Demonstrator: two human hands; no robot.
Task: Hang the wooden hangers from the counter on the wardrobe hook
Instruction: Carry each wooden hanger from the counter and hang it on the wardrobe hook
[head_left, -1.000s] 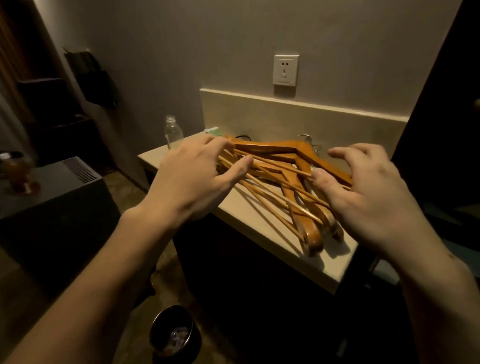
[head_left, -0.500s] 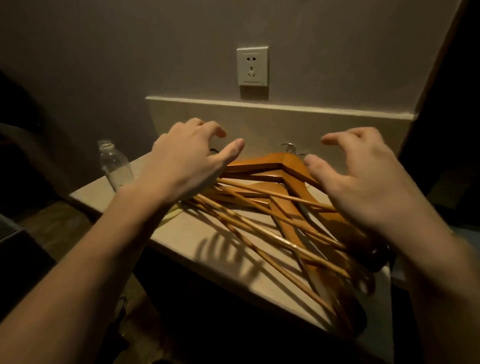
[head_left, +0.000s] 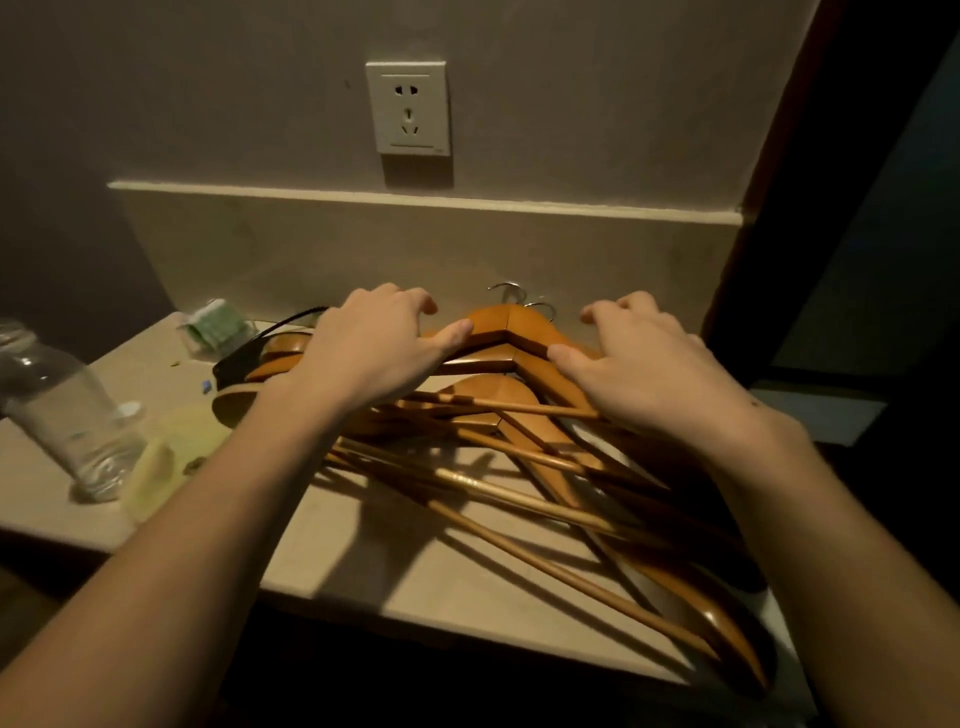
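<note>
Contact made after hovering above. Clamped now on the top of the wooden hangers (head_left: 509, 332), piled on the desk (head_left: 405, 561): left hand (head_left: 371, 343), right hand (head_left: 644, 358), fingers (head_left: 410, 299) curled over, thumbs against the near edge. Ready to lift.

Your left hand (head_left: 363, 343) and right hand (head_left: 639, 358) cover the top hangers (head_left: 509, 332), so whether your fingers grip the wood cannot be told. The left edge cuts the bottle (head_left: 62, 410). The green packet (head_left: 213, 325) is too blurred to read. The hangers' far ends fade into shadow off the table (head_left: 415, 561).
</note>
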